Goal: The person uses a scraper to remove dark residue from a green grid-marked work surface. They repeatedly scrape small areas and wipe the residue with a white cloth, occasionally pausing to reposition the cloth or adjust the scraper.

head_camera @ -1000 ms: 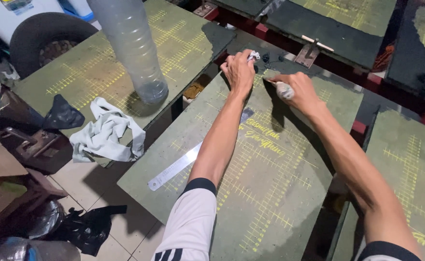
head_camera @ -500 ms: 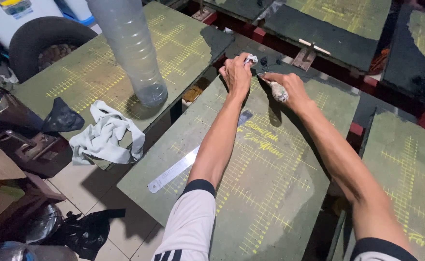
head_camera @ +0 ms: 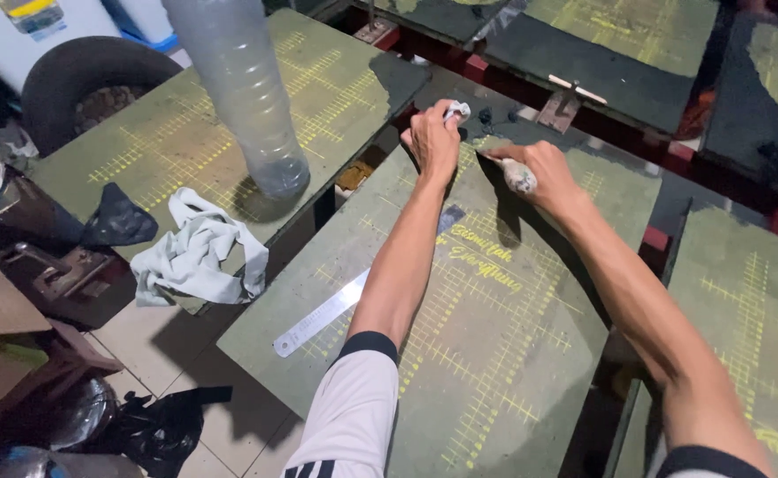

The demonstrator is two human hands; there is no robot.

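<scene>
My left hand is stretched out to the far edge of a green board with yellow grid lines. Its fingers are closed on a small white rag. Just to its right, my right hand grips a pale-handled tool whose tip lies on the same board's far edge. A steel ruler lies flat on the board's left side, partly under my left forearm.
A tall clear plastic bottle stands on a second green board at the left, with a crumpled pale cloth near its front edge. A tyre lies far left. More boards on red frames fill the back and right.
Both hands have shifted slightly left and nearer along the board's far edge; the right hand with its tool has drawn closer to the left hand.
</scene>
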